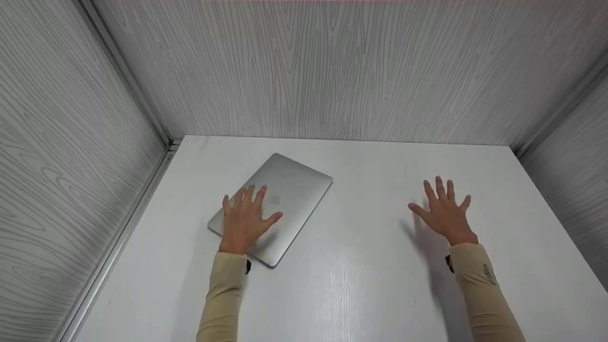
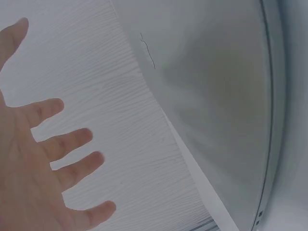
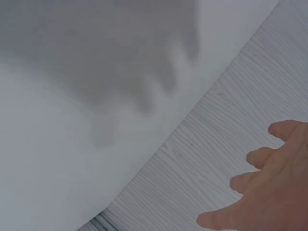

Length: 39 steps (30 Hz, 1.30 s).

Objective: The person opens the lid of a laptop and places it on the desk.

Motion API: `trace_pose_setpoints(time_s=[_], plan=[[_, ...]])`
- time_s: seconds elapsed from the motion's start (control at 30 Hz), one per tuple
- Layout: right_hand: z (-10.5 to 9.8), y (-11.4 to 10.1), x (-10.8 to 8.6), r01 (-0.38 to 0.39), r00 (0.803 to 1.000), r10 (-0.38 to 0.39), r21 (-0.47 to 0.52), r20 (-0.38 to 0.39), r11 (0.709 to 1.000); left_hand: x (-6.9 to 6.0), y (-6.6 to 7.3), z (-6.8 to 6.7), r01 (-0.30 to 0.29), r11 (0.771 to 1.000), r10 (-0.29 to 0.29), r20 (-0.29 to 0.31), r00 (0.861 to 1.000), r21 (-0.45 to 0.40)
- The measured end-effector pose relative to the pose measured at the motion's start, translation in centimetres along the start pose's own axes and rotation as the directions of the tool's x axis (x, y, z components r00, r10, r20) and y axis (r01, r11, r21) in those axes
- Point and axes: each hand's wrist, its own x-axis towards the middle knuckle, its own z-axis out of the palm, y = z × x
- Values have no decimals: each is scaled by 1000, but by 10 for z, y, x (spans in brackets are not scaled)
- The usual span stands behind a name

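Your left hand (image 1: 243, 223) is hanging spread wide over the closed laptop (image 1: 294, 197), and your right hand (image 1: 445, 216) is hanging spread over the worktop (image 1: 361, 270). The laptop is lying flat on your left, so the worktop is carrying its weight.

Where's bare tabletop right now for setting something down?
The widest bare patch of the table lies between the laptop and the right hand, running back to the rear wall. Another lies between the right hand and the right wall. Crowded: left of centre, where the left hand is over the laptop.
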Motion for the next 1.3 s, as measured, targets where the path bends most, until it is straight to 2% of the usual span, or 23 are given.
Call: trace_pose_setpoints(time_s=[0.1, 0.17, 0.3, 0.43, 0.6, 0.7, 0.87, 0.97, 1.1, 1.2, 1.3], plan=[[3, -5, 3, 68, 996, -68, -6, -50, 998, -5, 2, 2, -44, 998, 49, -99, 994, 52], [6, -9, 6, 125, 988, -124, 10, -92, 992, -8, 3, 2, -50, 997, 58, -121, 991, 66], [13, -20, 15, 222, 965, -208, 78, -158, 972, -15, 3, 2, -27, 998, 32, -82, 996, 62], [19, -32, 24, 284, 953, -261, 153, -153, 947, -24, 3, 2, -8, 998, 11, -45, 999, 60], [25, -45, 33, 346, 932, -319, 161, -173, 924, -30, 4, 4, -22, 998, 23, -27, 999, 64], [30, -51, 40, 373, 922, -349, 152, -167, 915, -34, 4, 3, -9, 998, 9, -9, 1000, 65], [35, -66, 54, 390, 919, -375, 146, -119, 909, -40, 4, 0, 21, 998, -21, -1, 1000, 65], [35, -72, 61, 398, 916, -384, 143, -116, 906, -42, 4, 1, 32, 998, -32, 14, 999, 60], [38, -80, 66, 399, 916, -388, 145, -102, 905, -45, 5, 2, 59, 998, -61, 68, 996, 21], [41, -86, 70, 395, 919, -388, 148, -76, 907, -48, 5, 0, 103, 995, -101, 102, 990, -12], [43, -90, 73, 377, 926, -373, 160, -56, 912, -48, 4, -3, 133, 991, -129, 117, 985, -25]])
